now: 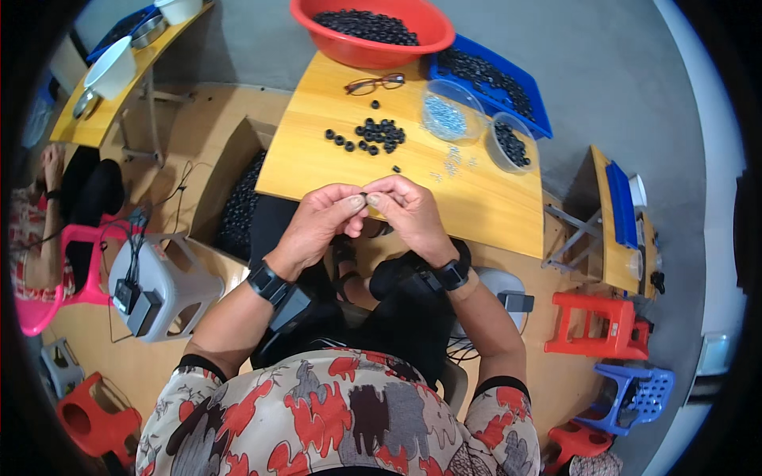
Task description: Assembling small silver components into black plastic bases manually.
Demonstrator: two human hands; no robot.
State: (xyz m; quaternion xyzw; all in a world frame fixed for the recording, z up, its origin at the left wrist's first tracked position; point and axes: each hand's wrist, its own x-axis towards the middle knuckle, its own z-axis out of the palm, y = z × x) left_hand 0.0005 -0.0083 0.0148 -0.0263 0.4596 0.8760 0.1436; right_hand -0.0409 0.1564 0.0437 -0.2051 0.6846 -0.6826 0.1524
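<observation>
The left hand (316, 226) and right hand (414, 220) are both pinching a small dark piece (364, 195), which is sitting between their joined fingertips. Beyond the fingers, loose black pieces (387, 133) are lying near on the table (486, 208), a clear tub (475, 119) is standing farther off to the right, and a red basin (361, 53) is resting at the far end.

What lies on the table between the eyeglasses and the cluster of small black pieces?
In the head view, a single black piece lies between the eyeglasses and the cluster.
</observation>
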